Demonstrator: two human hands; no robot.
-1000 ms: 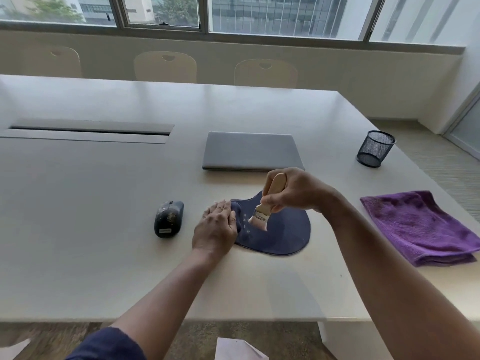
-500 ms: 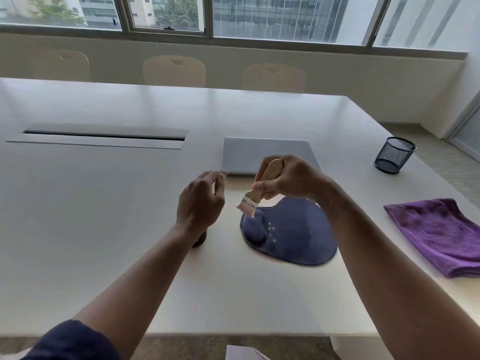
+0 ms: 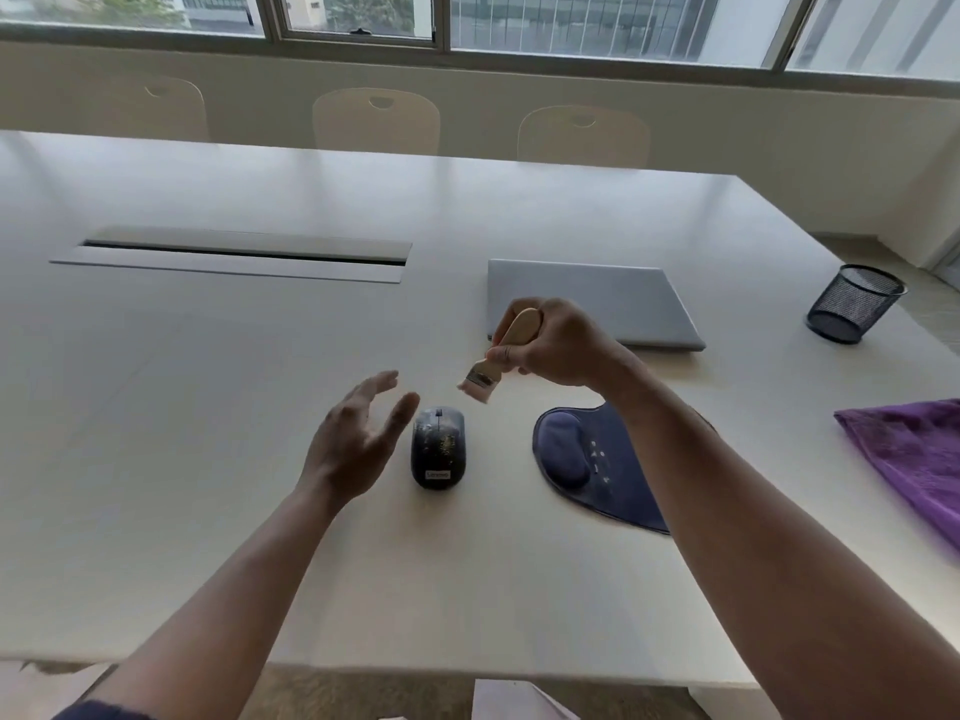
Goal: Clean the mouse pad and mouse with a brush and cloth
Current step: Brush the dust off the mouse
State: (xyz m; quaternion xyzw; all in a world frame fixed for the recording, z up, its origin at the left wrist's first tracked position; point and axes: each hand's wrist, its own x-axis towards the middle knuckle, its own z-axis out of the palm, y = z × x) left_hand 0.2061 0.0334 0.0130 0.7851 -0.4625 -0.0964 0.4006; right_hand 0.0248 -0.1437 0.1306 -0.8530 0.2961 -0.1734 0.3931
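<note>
Brushing has shifted off the mouse pad (image 3: 597, 459): left hand (image 3: 353, 439), which was pressing the pad's edge a second ago, now hovers spread and empty just left of the mouse (image 3: 438, 447); brush (image 3: 498, 356) has come over with the right hand (image 3: 556, 345). Mouse sits dark and speckled on the white table (image 3: 208, 407), between the left hand and the pad, not touching either. Right hand grips the wooden handle, bristles down and tilted, hanging just above and behind the mouse. Purple cloth (image 3: 914, 459) lies untouched at far right, well apart; closed laptop (image 3: 592, 304) and mesh cup (image 3: 854, 304) behind. Step looks like brushing the mouse. Best to steady the mouse by its sides with the left hand, then use light strokes away from the wheel gap and off the edge, away from the pad.
</note>
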